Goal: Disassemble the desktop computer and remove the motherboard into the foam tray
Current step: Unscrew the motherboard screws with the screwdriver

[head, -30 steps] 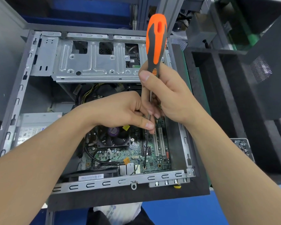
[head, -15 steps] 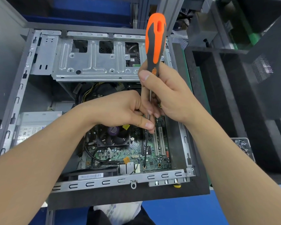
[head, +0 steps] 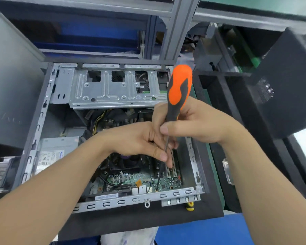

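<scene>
Black foam (head: 131, 221) underlies the open grey steel case (head: 113, 203), green motherboard (head: 131, 179) still inside it. Right hand (head: 198, 124) grips the orange-grey screwdriver (head: 179, 89) handle, left hand (head: 134, 138) pinches its thin shaft; tip unmoved since earlier.

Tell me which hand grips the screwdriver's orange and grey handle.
The right hand, curled round the handle; the left hand pinches the metal shaft lower down.

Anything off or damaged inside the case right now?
Nothing looks damaged. The right hand grips the orange screwdriver, its tip on a screw hole at the near edge of the motherboard; the left hand pinches the shaft. One stray: a small yellow-and-black object pokes out under the near rail of the case.
</scene>
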The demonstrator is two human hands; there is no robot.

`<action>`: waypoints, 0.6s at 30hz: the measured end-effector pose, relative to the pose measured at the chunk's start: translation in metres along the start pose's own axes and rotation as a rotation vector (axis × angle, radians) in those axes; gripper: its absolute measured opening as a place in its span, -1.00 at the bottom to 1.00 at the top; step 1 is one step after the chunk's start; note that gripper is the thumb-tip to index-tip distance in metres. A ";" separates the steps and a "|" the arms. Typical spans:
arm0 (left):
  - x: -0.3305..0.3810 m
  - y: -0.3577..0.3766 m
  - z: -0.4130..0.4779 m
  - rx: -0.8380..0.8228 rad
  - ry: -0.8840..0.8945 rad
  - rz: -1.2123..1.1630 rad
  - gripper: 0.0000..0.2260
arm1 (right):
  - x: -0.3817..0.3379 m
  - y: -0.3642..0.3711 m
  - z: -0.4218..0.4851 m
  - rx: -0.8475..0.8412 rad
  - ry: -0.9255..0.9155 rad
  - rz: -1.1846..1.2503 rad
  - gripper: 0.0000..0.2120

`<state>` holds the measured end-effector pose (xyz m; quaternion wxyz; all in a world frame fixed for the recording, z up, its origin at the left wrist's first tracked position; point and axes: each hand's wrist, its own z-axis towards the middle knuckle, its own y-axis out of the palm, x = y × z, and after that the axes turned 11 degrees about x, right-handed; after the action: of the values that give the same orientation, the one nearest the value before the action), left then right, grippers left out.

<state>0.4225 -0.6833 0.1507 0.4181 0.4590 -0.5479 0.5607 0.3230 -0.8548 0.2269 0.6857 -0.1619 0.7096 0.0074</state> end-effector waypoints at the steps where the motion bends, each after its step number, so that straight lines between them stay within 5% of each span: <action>1: 0.002 0.001 -0.001 -0.011 0.020 0.002 -0.87 | -0.008 0.001 -0.005 0.026 0.033 -0.043 -0.90; 4: 0.004 0.005 -0.001 -0.010 0.019 0.024 -0.89 | -0.035 0.006 -0.019 0.142 0.106 -0.272 -0.95; 8: 0.010 0.013 -0.003 -0.033 -0.033 -0.017 -0.89 | -0.083 0.016 -0.033 0.397 0.130 -0.708 -0.61; 13: 0.019 0.023 -0.006 -0.056 -0.022 0.012 -0.90 | -0.143 0.043 -0.043 0.665 0.132 -1.064 -0.48; 18: 0.034 0.036 -0.005 -0.118 -0.012 0.060 -0.90 | -0.160 0.071 -0.048 0.576 0.473 -1.317 -0.51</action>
<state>0.3794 -0.6811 0.1752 0.4241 0.4201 -0.5959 0.5371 0.2606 -0.7640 0.3710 0.3930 -0.3642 0.5682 -0.6246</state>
